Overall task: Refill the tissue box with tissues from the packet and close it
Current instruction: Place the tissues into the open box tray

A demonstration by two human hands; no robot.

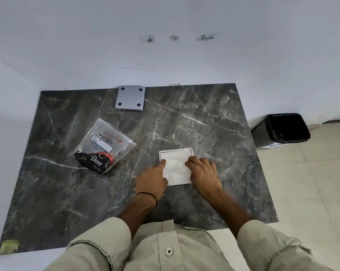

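Both hands flat, fingers spread, holding nothing: left hand (152, 178) and right hand (203, 171) press tissues (176, 167) inside box (176, 150). Packet (104, 146) reads "Dove", "BIG TISSUES". Lid (130, 97) far on table (204, 124).

We see 2 hands, left hand (152, 178) and right hand (203, 172), pressing the white tissues (176, 166) inside the open tissue box (176, 150), with the packet (104, 146) and lid (130, 97) apart on the marble table (214, 122).

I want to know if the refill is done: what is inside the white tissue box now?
White tissues fill the open tissue box. The left hand and right hand cover its side edges. How deep the stack goes cannot be seen.
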